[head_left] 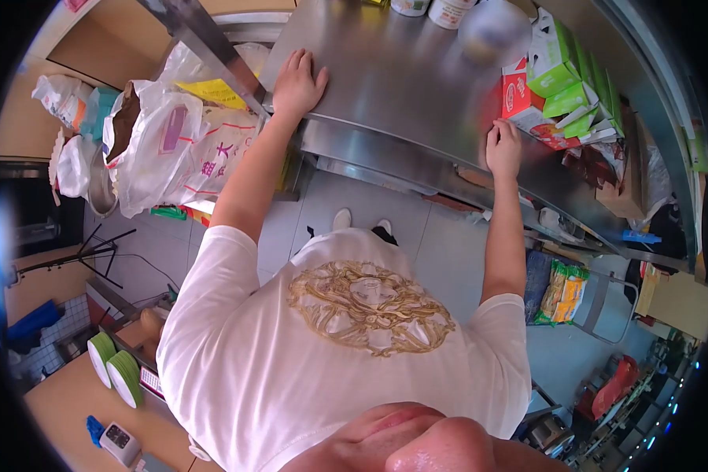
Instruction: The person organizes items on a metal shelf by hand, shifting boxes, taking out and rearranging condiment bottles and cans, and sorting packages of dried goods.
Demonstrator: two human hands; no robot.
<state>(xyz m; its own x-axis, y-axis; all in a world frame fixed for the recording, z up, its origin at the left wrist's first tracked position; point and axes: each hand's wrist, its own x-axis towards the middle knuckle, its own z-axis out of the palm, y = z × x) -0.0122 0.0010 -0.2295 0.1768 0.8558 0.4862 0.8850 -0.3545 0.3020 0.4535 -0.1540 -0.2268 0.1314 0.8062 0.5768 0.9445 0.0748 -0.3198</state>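
My left hand [297,85] lies palm down on the left part of a stainless steel table [385,79], its fingers stretched out and thumb apart. Nothing shows in it. At the table's front edge on the right is my right hand [503,148], with its fingers curled in; I see no object in them, though the palm side is hidden. A red box [519,98] stands just beyond this hand. Beside that box are several green-and-white packets [562,67], packed upright in a row.
White tubs [451,11] and a blurred round container [494,31] stand at the table's back. A metal post [212,55] rises near my left hand. Plastic bags [173,145] crowd the left side. A folding chair [617,315] and yellow-green packs [566,291] are at the right.
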